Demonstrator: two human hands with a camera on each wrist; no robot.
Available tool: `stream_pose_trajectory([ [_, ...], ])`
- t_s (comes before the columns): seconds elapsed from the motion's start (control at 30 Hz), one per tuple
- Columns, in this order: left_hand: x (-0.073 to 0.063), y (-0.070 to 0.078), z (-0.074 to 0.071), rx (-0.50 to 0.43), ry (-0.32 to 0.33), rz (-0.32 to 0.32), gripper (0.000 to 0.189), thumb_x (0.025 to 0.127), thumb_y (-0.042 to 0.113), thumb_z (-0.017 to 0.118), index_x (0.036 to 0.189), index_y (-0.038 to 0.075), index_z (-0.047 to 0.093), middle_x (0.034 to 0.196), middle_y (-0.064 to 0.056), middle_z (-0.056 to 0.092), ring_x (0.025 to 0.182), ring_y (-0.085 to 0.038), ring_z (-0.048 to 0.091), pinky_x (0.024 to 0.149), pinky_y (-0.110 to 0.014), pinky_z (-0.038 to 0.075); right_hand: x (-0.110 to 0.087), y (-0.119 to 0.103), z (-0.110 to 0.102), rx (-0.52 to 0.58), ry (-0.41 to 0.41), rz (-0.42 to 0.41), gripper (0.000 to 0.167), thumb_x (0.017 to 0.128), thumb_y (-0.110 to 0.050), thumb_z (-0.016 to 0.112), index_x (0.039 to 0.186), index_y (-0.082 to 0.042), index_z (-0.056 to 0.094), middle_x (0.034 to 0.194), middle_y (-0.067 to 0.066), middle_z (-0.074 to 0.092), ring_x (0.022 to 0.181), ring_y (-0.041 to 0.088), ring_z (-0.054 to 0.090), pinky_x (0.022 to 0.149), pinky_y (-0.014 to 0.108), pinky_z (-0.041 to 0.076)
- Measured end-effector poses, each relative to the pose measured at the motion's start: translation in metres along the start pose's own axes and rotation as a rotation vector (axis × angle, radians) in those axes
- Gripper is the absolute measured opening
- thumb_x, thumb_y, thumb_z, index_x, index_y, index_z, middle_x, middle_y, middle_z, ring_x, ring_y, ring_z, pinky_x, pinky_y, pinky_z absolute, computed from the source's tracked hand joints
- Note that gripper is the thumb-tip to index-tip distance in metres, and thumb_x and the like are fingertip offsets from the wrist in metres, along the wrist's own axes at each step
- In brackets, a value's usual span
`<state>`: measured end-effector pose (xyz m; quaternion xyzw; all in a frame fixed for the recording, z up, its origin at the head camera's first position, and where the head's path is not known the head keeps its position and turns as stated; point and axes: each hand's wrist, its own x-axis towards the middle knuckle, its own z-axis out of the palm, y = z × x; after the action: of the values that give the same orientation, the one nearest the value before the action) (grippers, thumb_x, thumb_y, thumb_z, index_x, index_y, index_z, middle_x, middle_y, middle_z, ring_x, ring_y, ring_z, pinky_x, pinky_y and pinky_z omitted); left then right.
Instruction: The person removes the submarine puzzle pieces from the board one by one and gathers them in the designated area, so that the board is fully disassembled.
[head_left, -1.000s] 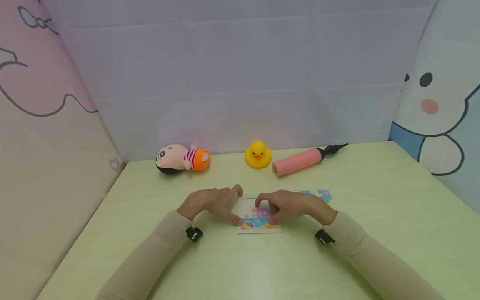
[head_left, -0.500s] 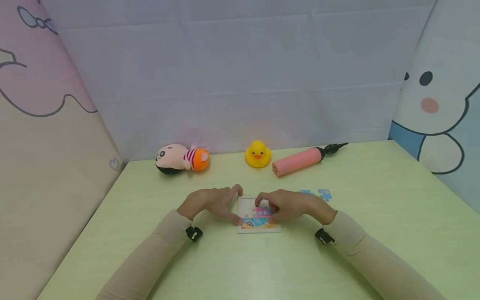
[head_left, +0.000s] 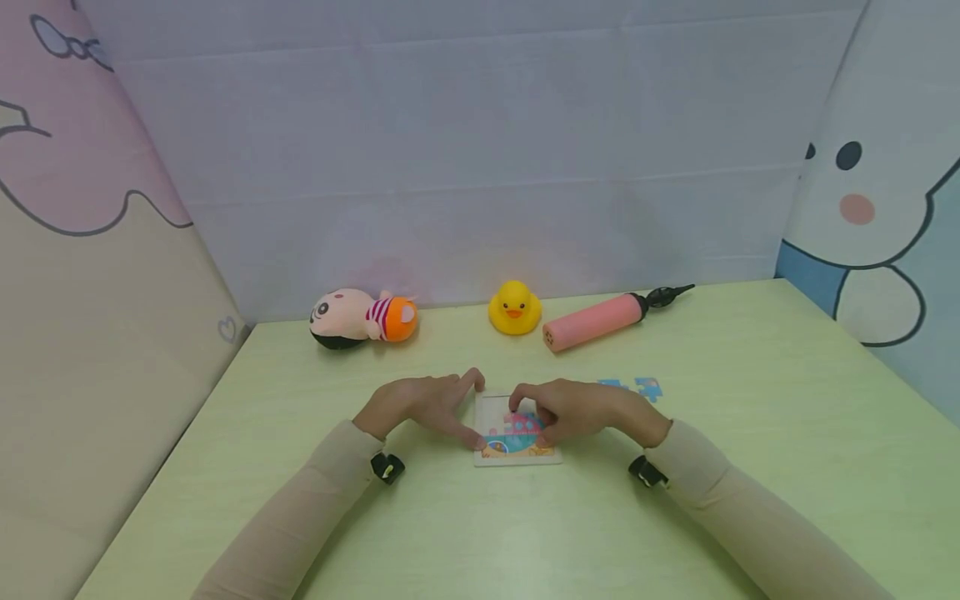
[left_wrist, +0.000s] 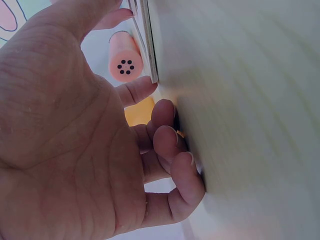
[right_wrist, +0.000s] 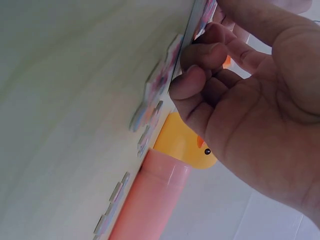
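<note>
A small puzzle board (head_left: 517, 463) lies flat on the table, with a pink, blue and orange picture partly filling its pale tray. My left hand (head_left: 438, 404) holds the board by its left side, index fingertip at the far corner and thumb on the near-left part. In the left wrist view, the other fingers curl against the tabletop beside the board edge (left_wrist: 149, 47). My right hand (head_left: 577, 408) reaches over the board's right side. Its thumb and bent index finger pinch a pink puzzle piece (head_left: 527, 423) within the picture; the palm hides part of the tray.
Loose puzzle pieces (head_left: 648, 388) lie beyond my right wrist, partly hidden in the head view. Along the back stand a plush doll (head_left: 363, 319), a yellow rubber duck (head_left: 514, 308) and a pink hand pump (head_left: 595, 322). A pale curtain closes off the back.
</note>
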<state>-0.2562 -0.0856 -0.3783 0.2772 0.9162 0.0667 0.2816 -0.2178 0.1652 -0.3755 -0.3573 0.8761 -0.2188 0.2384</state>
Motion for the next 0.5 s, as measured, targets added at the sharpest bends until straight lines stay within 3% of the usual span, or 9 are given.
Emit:
stream_pose_trajectory([
  [0.5,0.0001,-0.0014,-0.0001,-0.007,0.004,0.012,0.081,0.079,0.063,0.075,0.137,0.027,0.031,0.109,-0.003,0.053,0.098,-0.022,0.056,0.086,-0.041,0.045,-0.0001,-0.0012,-0.0003,0.009,0.006,-0.018,0.043,0.092,-0.006,0.071,0.127,-0.011,0.047,0.074,-0.001,0.049,0.068,0.01,0.046,0.069,0.025,0.041],
])
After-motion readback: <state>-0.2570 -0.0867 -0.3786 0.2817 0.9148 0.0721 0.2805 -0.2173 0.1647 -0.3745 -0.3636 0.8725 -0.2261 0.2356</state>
